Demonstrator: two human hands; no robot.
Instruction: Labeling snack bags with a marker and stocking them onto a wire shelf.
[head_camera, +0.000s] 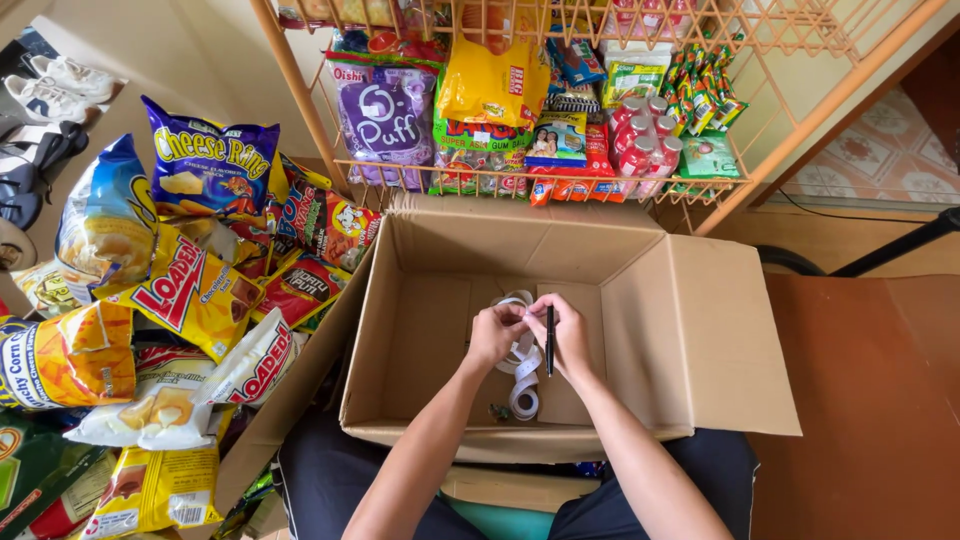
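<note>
Hands (530, 335): two, one pen (549, 340), one box (690, 330).

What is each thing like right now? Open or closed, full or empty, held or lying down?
Box: open, flaps out, almost empty.
Pen: held upright in right hand.
Tape: white strip, unrolled and looping, pinched by left hand.
Snack bags: sealed, piled on floor.
Rack: stocked with packets and bottles.
Shoes: lying on floor.

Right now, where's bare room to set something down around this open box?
The cardboard box floor left of the left hand is bare, as is the brown floor right of its flap. The snack bags crowd the left; the wire rack is packed.
</note>
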